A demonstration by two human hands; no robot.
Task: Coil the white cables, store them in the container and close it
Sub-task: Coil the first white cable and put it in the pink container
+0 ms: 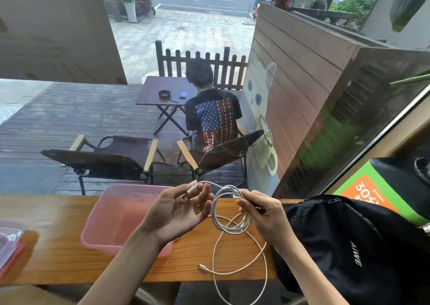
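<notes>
A coiled white cable (pixel 226 211) hangs in the air above the wooden counter. My right hand (pixel 263 214) pinches the coil's loops at their right side. My left hand (pixel 179 209) holds the same cable's plug end between thumb and fingertips, palm up. A second white cable (pixel 235 269) lies loose on the counter below, one plug at the front, a loop drooping over the near edge. The pink translucent container (pixel 111 223) stands open on the counter, left of my hands. Its lid (pixel 8 246) lies at the far left edge.
A black backpack (pixel 349 246) fills the counter's right end, close to my right hand. A window stands directly behind the wooden counter (pixel 46 246); outside are folding chairs, a small table and a seated person. A green and orange box (pixel 377 193) sits far right.
</notes>
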